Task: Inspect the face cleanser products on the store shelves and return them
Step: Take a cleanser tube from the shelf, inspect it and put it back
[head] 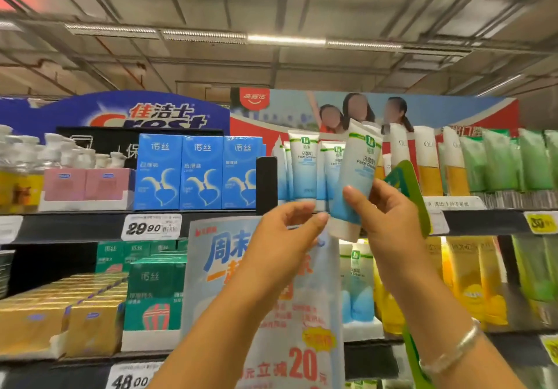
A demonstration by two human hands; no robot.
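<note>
Holding the blue-and-white face cleanser tube [353, 180] in front of the top shelf [483, 219], I grip its lower body with my right hand [389, 216], thumb on the front and fingers curled behind, the white cap end pointing down and the tube tilted slightly to the right. My left hand [287, 237] is raised just beside the cap end with its fingers loosely curled and holding nothing, the thumb tip near the tube; I cannot tell whether it touches. Matching tubes [303, 165] stand upright on the shelf directly behind, a hanging promotional poster [305, 343] sits below my hands, and a silver bracelet [456, 346] circles my right wrist.
</note>
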